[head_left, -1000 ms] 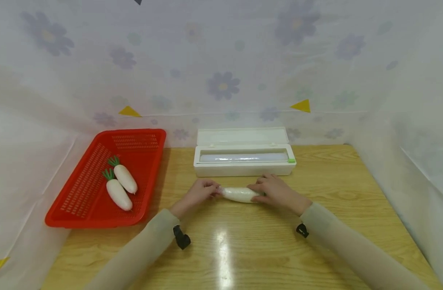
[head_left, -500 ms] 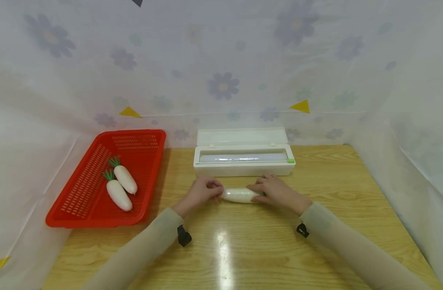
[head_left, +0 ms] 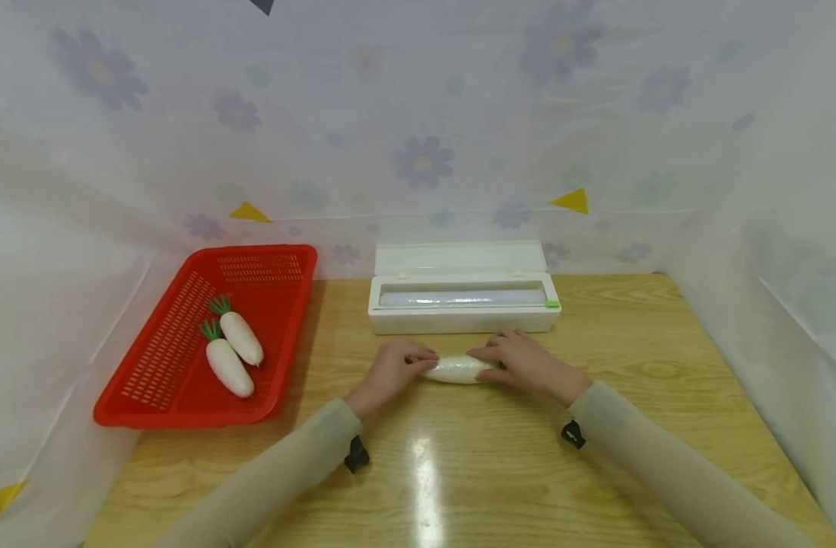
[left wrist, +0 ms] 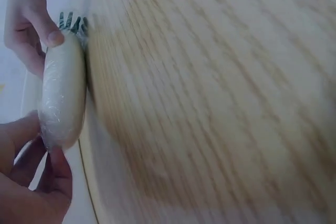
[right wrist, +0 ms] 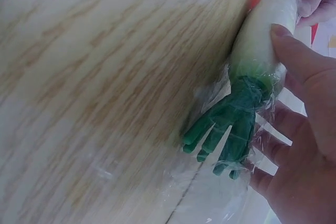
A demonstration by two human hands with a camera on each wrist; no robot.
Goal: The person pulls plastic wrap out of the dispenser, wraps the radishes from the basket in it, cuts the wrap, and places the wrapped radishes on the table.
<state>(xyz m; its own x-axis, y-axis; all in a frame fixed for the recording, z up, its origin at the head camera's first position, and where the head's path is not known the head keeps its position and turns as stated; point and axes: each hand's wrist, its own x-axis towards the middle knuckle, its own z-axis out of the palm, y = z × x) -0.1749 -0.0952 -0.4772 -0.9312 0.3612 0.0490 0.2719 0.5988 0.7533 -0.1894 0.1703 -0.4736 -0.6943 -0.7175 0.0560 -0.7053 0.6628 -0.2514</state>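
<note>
A white radish [head_left: 456, 370] wrapped in clear plastic film lies on its side between my two hands. My left hand [head_left: 393, 373] pinches the film at its tip end, thumb and fingers drawn together there in the left wrist view. With thumb on one side and fingers on the other, my right hand [head_left: 527, 367] holds the leafy end. Green leaves [right wrist: 231, 124] show through loose film [right wrist: 210, 182] in the right wrist view; from the head they are mostly hidden under the right hand.
Behind the hands stands a white film box [head_left: 464, 323], its lid [head_left: 459, 259] raised and a roll of film [head_left: 462, 297] inside. A red basket [head_left: 185, 420] at the left contains two unwrapped radishes [head_left: 229, 367] [head_left: 242, 339]. All of it rests on a wooden table [head_left: 637, 365].
My left hand has moved right and turned over at the radish's tip, covering the film end that showed before. The right hand keeps its hold in the same place.
</note>
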